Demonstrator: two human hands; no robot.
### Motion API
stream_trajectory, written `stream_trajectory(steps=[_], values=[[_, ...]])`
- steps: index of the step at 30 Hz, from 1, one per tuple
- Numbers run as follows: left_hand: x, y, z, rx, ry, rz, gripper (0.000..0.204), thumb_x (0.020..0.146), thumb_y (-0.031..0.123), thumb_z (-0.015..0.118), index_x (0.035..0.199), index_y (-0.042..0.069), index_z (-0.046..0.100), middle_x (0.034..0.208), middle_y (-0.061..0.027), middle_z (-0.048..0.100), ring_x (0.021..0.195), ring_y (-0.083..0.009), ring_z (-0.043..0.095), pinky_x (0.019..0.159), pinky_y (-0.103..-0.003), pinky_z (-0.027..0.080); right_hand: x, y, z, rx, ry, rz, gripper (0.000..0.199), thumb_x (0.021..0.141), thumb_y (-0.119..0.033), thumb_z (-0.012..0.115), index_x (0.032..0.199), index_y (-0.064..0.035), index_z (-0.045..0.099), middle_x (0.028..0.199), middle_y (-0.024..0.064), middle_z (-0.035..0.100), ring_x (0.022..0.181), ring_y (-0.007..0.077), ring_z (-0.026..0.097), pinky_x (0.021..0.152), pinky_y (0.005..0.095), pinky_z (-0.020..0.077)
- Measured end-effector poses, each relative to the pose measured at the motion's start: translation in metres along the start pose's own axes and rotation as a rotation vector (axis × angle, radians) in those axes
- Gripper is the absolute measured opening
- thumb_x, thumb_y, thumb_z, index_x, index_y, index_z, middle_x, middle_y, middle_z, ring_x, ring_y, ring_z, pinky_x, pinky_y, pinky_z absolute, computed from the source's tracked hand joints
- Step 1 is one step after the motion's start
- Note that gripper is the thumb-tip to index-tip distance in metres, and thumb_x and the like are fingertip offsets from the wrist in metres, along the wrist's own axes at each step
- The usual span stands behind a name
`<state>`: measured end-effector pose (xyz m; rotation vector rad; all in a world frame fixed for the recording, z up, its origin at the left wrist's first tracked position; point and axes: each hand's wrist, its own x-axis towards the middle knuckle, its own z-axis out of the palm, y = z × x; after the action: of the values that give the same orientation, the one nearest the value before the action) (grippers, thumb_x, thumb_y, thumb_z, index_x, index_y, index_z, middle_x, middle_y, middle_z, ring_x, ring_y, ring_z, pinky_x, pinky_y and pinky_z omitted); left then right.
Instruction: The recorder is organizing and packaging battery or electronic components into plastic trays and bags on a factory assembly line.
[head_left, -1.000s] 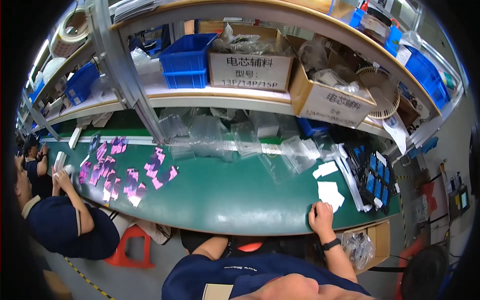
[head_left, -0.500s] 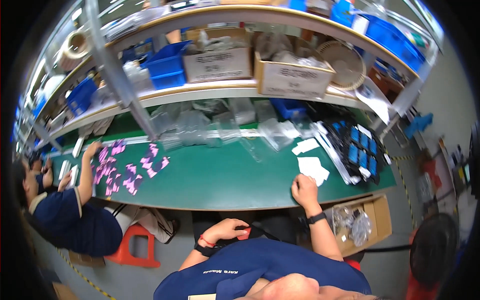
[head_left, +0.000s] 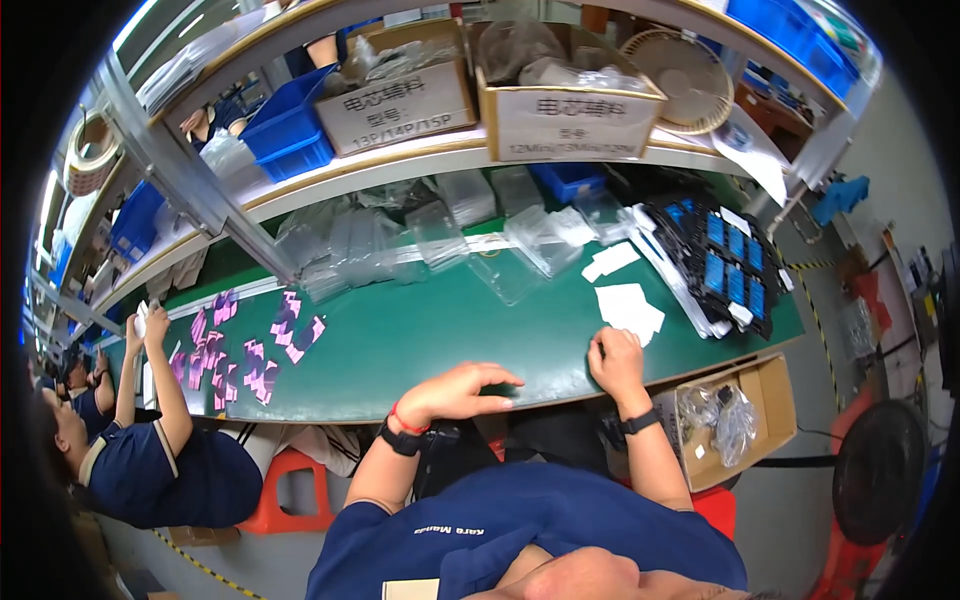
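Observation:
Over the table's front edge, my left hand (head_left: 462, 390) is stretched out flat with its fingers apart, holding nothing. My right hand (head_left: 617, 360) rests on the green tabletop (head_left: 450, 345) with its fingers curled; whether anything is inside them is hidden. Just beyond it lie white sheets (head_left: 628, 308), with smaller white pieces (head_left: 611, 261) farther back. To their right is a pile of black trays (head_left: 690, 225) holding blue rectangular pieces (head_left: 735, 240).
Clear plastic trays (head_left: 360, 250) line the back under a shelf bearing cardboard boxes (head_left: 570, 125). At left are pink-and-dark pieces (head_left: 210, 355) and a seated co-worker (head_left: 170, 470). An open carton (head_left: 765, 405) stands below the table's right side; a fan (head_left: 880, 470) is farther right.
My left hand has risen from my lap to the table edge and stretched out. My right hand has shifted slightly, still curled. The co-worker's hands have come together, raised. My view has tilted.

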<state>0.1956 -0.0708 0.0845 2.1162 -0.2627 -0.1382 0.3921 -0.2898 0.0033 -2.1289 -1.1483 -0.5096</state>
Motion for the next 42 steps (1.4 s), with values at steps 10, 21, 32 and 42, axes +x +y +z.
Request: stream_trajectory(steps=[10,21,32,42], values=[[0.044,-0.082,-0.030,-0.486,-0.056,-0.214,0.029,0.088,0.015,0.065,0.114,0.003,0.062,0.104,-0.0052,0.063,0.095,-0.0118,0.058,0.081,-0.025,0.046,0.040,-0.029,-0.037,0.118,-0.439,0.314,0.016,0.071,-0.008,0.070,0.083,-0.0032,0.060,0.076,0.0109,0.060,0.071,0.0306,0.057,0.062,0.0410,0.0448],[0.041,-0.103,-0.026,-0.817,0.096,-0.216,0.022,0.088,0.009,0.064,0.109,0.003,0.063,0.100,-0.0037,0.059,0.093,-0.0092,0.057,0.079,-0.024,0.049,0.161,-0.012,0.045,-0.066,-0.307,0.106,0.090,0.062,-0.026,0.083,0.135,0.0010,0.037,0.116,0.0202,0.053,0.106,0.0358,0.048,0.091,0.0406,0.0398],[0.040,-0.101,-0.023,-0.769,0.126,-0.188,0.021,0.088,0.009,0.063,0.108,0.003,0.064,0.101,-0.0052,0.059,0.090,-0.0106,0.059,0.077,-0.024,0.050,0.141,-0.023,0.050,-0.013,-0.242,0.106,0.095,0.053,-0.010,0.081,0.136,-0.0042,0.036,0.117,0.0182,0.047,0.104,0.0352,0.045,0.091,0.0413,0.0400],[0.041,-0.101,-0.026,-0.748,0.086,-0.219,0.022,0.089,0.003,0.061,0.110,0.001,0.061,0.109,-0.0059,0.058,0.097,-0.0141,0.060,0.083,-0.026,0.049,0.141,-0.022,0.047,-0.041,-0.172,0.082,0.089,0.053,-0.011,0.080,0.133,-0.0045,0.040,0.117,0.0193,0.047,0.106,0.0365,0.046,0.092,0.0429,0.0384]])
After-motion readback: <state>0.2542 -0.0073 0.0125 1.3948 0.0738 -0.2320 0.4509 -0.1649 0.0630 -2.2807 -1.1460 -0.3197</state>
